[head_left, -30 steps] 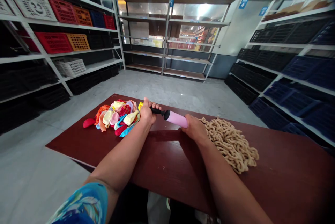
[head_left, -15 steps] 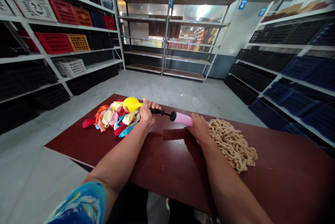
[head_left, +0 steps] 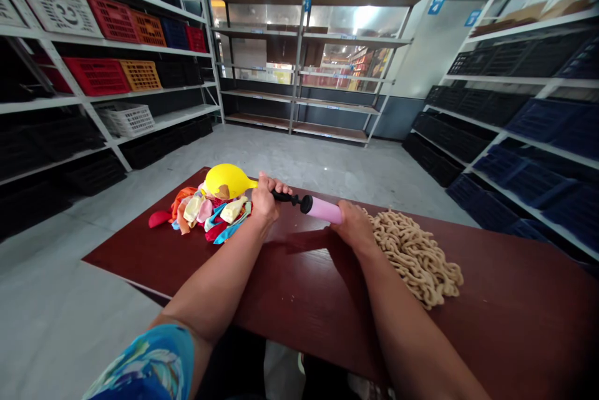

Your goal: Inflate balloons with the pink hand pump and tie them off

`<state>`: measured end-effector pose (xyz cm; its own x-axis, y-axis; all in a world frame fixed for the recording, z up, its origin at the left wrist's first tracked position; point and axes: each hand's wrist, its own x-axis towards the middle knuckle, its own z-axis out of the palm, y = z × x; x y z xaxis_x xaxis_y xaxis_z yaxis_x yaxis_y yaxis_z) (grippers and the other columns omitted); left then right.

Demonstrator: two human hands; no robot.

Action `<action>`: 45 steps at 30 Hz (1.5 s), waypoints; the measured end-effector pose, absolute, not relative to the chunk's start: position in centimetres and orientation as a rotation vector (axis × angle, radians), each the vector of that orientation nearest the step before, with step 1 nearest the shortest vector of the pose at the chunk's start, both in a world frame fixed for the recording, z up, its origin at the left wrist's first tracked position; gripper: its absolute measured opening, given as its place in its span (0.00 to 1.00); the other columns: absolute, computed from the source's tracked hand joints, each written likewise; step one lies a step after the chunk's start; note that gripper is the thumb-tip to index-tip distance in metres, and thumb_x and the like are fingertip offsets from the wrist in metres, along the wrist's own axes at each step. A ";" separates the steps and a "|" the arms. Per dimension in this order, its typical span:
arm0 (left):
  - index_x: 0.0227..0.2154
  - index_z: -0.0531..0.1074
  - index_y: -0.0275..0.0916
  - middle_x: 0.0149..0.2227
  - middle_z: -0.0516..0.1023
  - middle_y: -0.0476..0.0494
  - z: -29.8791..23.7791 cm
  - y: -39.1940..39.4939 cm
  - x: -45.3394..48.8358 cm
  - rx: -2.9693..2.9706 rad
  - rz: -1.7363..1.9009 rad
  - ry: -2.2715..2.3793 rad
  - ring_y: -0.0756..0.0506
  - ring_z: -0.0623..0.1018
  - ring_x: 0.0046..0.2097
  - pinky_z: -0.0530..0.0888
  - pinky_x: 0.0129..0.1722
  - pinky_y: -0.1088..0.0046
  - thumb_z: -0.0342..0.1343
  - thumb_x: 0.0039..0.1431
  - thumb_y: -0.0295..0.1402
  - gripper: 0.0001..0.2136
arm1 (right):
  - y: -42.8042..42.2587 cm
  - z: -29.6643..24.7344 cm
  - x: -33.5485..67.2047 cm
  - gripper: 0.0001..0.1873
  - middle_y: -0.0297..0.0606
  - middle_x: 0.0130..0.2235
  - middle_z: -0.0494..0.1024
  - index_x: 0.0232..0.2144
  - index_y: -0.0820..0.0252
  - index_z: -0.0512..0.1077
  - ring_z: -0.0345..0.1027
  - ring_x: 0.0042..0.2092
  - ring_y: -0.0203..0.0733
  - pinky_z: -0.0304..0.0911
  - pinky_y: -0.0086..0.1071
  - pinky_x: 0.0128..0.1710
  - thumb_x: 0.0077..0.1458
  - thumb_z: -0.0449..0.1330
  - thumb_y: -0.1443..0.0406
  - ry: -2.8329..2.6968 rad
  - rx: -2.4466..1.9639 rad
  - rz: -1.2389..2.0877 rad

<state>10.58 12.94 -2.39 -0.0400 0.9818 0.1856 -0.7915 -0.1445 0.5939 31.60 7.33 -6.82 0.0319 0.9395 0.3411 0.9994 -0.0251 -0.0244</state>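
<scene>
My left hand point(head_left: 266, 198) is closed around the black nozzle end of a balloon pump, with the neck of a yellow balloon point(head_left: 228, 181) at its fingers. The balloon is partly inflated and has a brownish print on it. My right hand point(head_left: 354, 223) grips the pump's pink barrel point(head_left: 324, 209). Between the hands, the pump's black shaft is nearly pushed in. Beneath the yellow balloon lies a pile of limp balloons point(head_left: 206, 214) in several colours. A tan heap of thick rope point(head_left: 416, 256) lies just right of my right hand.
Everything rests on a dark red-brown table point(head_left: 304, 300). Shelving with red, orange and white crates point(head_left: 133, 119) lines the left side. Dark blue and black crates point(head_left: 528, 181) fill the right shelves. A tall metal rack point(head_left: 292, 100) stands at the back.
The yellow balloon has grown noticeably larger. My hands have come closer together, and less of the pump's shaft shows between them.
</scene>
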 end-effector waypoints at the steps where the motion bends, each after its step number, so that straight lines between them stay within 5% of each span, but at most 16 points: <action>1: 0.15 0.50 0.39 0.16 0.57 0.51 -2.2 13.2 10.1 0.626 1.622 0.389 0.51 0.66 0.21 0.69 0.27 0.70 0.48 0.56 0.50 0.24 | 7.3 -6.9 32.1 0.13 0.39 0.39 0.72 0.38 0.58 0.65 0.62 0.40 0.44 0.50 0.32 0.36 0.47 0.58 0.65 -1.966 -2.078 -0.352; 45: 0.16 0.50 0.39 0.16 0.56 0.52 -2.6 12.5 10.9 0.574 1.552 0.394 0.51 0.65 0.21 0.70 0.27 0.70 0.48 0.57 0.47 0.23 | 6.9 -6.7 29.3 0.12 0.42 0.39 0.71 0.37 0.61 0.64 0.61 0.40 0.43 0.50 0.32 0.37 0.47 0.58 0.66 -2.055 -1.993 -0.378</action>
<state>10.94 12.50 -2.56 -0.0013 0.9930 0.1184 -0.8165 -0.0694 0.5732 29.28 6.85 -6.75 -0.0304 0.9339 0.3563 0.9995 0.0288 0.0098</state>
